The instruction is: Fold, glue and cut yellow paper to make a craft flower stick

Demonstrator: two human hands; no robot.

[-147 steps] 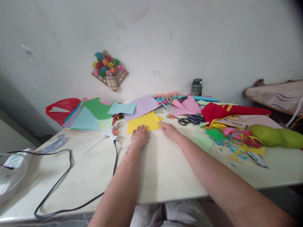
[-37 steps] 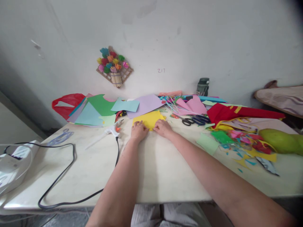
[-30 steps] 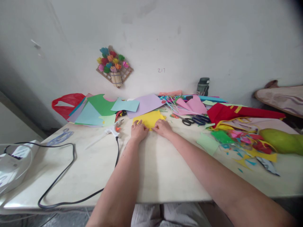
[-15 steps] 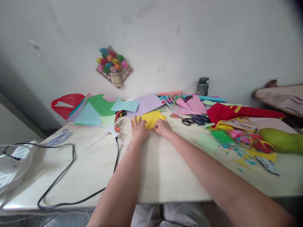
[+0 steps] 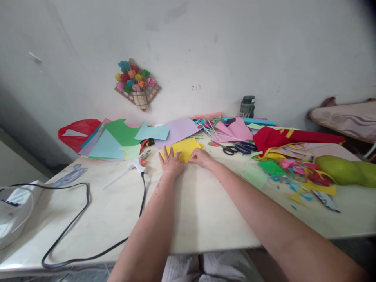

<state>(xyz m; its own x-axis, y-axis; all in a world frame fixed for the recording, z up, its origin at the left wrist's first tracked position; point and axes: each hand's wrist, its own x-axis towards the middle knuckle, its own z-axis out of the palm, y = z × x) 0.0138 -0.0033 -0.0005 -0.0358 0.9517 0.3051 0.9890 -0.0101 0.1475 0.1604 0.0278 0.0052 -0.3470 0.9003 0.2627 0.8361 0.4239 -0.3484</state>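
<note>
A sheet of yellow paper (image 5: 186, 149) lies on the table under both of my hands. My left hand (image 5: 171, 161) is spread flat, its fingers apart, over the left part of the sheet. At the near right edge of the paper, my right hand (image 5: 200, 158) is closed with its fingertips pinched on the sheet; the exact grip is too small to see. Left of my left hand lies a white glue gun (image 5: 137, 165) with a black cord. Beyond the yellow sheet is a lilac paper (image 5: 183, 131), with a light blue piece (image 5: 152, 132) overlapping it.
Black-handled scissors (image 5: 230, 150) and dark blue-handled ones (image 5: 245, 147) lie right of my right hand. Paper scraps (image 5: 296, 188) and red cloth (image 5: 282, 137) are farther right. At left are a black cord (image 5: 88, 196) and a power strip (image 5: 25, 207). A bottle (image 5: 247, 106) stands by the wall.
The whole view has shifted slightly, with the table's things now a little farther left. My left fingers are spread somewhat wider on the yellow paper; my right hand stays closed at its edge.
</note>
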